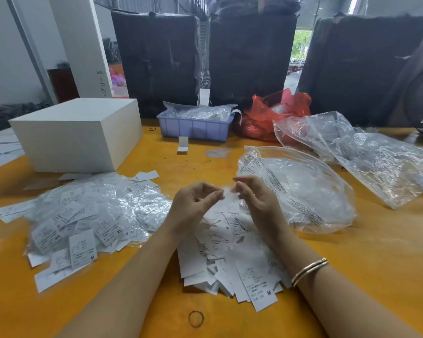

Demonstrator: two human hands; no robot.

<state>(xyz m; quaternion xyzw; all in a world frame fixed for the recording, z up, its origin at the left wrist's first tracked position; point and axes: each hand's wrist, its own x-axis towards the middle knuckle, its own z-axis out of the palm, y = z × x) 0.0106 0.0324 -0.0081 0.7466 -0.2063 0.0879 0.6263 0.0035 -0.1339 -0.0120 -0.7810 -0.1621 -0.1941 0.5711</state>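
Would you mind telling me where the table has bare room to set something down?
Bare table lies near-right, below the clear bag, and mid-table between the white box, purple tray and bag. Crowded: label piles around left hand and right hand.

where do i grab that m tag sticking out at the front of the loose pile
Pinch the M tag by its near end, coming from the near side: that end juts free of the loose pile, while the far end is buried.

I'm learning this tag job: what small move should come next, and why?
Probably, once sleeved, drop the blurred white piece, pinched between the left hand and right hand, onto the sleeved heap at left: loose tags lie under the hands, finished ones pile there.
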